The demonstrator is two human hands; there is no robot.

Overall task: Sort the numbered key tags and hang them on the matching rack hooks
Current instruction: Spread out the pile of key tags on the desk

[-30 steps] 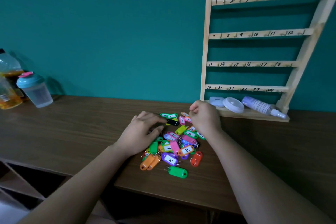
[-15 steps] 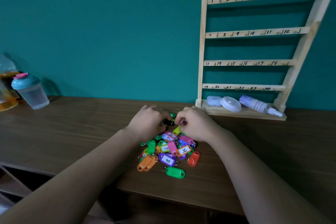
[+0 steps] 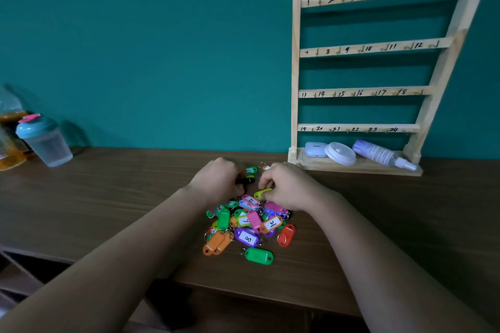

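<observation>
Plainly, the left hand [image 3: 219, 182] curled its fingers round a black tag [image 3: 247, 180] at the far edge of the key tags [image 3: 249, 222] piled on the table [image 3: 108, 197]; the right hand [image 3: 288, 188] lay beside it, fingers curled, hold unclear

Left hand [image 3: 219, 181] now perhaps around tag [image 3: 247, 180].

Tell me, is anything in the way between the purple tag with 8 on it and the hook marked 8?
Only the right hand, which sits over the pile between the purple 8 tag and the rack. The tag lies on top, and hook 8 is bare.
</observation>
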